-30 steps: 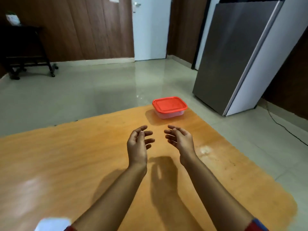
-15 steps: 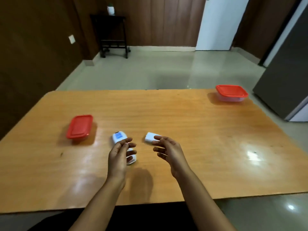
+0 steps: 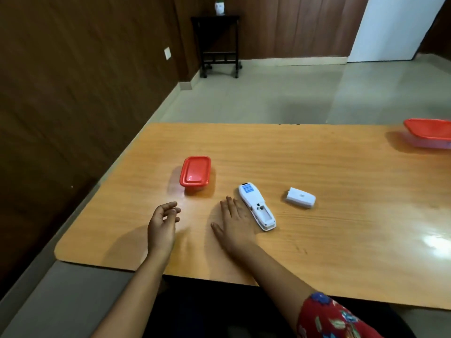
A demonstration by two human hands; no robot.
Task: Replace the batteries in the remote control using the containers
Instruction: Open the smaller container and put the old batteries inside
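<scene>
A white remote control (image 3: 257, 206) lies face down on the wooden table (image 3: 317, 240), its battery compartment uncovered. Its white battery cover (image 3: 300, 198) lies apart to the right. A small container with a red lid (image 3: 195, 173) stands left of the remote. A second red-lidded container (image 3: 429, 132) sits at the far right edge of the view. My right hand (image 3: 235, 222) rests flat on the table, just left of the remote. My left hand (image 3: 163, 222) hovers with loosely curled fingers below the small container, holding nothing.
The table's left edge and rounded near-left corner lie close to my left hand. A dark wood wall runs along the left. A black side table (image 3: 217, 45) stands on the tiled floor at the back.
The view has swung left from the far-right container to the remote and the left container. Both hands have moved left; my right hand has come down flat on the table beside the remote.
</scene>
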